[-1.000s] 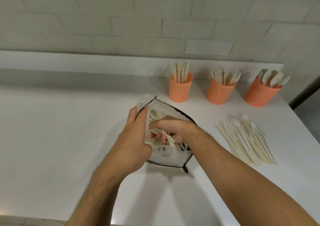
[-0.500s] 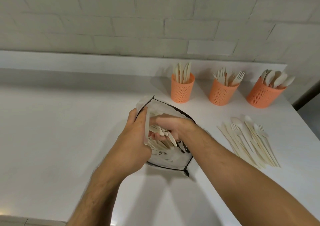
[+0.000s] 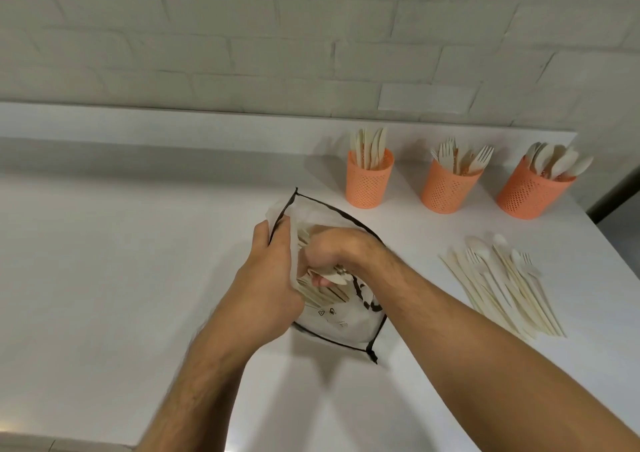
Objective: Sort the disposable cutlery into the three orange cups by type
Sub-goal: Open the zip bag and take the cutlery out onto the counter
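Note:
A white plastic bag (image 3: 341,325) with black edging lies on the white counter. My left hand (image 3: 268,281) grips its left rim and holds the mouth apart. Inside the bag, my right hand (image 3: 334,249) curls round a bundle of cream cutlery (image 3: 329,278). Three orange mesh cups stand at the back right: the left cup (image 3: 369,183) holds knives, the middle cup (image 3: 446,188) holds forks, the right cup (image 3: 530,193) holds spoons. A loose pile of mixed cutlery (image 3: 502,285) lies on the counter to the right of the bag.
The white counter (image 3: 121,278) ends at a raised ledge below a pale brick wall (image 3: 242,35). Its right edge runs just past the spoon cup and the loose pile. A dark gap shows at the far right.
My right hand has closed tighter on the cutlery inside the bag and shifted slightly. My left hand keeps its hold on the bag's rim. The camera has moved a little.

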Demonstrator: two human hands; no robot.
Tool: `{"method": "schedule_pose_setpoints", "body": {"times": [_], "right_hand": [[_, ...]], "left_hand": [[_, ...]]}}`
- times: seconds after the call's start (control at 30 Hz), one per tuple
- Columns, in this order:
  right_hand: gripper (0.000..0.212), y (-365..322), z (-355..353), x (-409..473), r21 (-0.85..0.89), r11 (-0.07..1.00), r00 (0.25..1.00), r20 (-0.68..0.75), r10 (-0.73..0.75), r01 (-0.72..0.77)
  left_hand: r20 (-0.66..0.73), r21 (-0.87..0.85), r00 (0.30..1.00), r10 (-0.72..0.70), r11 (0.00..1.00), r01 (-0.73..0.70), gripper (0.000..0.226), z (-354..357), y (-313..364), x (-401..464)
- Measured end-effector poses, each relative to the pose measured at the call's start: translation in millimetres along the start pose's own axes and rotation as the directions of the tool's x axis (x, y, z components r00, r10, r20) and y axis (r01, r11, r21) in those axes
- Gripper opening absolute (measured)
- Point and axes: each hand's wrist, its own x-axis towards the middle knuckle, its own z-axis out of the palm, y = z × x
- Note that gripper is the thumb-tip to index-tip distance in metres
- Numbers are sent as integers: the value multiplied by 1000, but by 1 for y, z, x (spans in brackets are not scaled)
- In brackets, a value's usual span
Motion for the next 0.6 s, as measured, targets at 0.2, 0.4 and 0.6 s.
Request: {"method": "schedule_pose_setpoints", "body": {"times": [0.2,0.4,0.6], "right_hand": [[15,-4,-7,-53,-319,944,994,-32,-102,87],[27,39,-43,-94,19,970,969,48,-243,243],[30,125,-72,-108,609,707,885,20,-466,359]], "left_hand": [[-55,-10,998,-22,1000,21,63,-2,11,7],[-125,17,986,-106,994,109,85,-12,-5,21],[-176,-9,974,-139,990,140,86,-19,-13,30]]}}
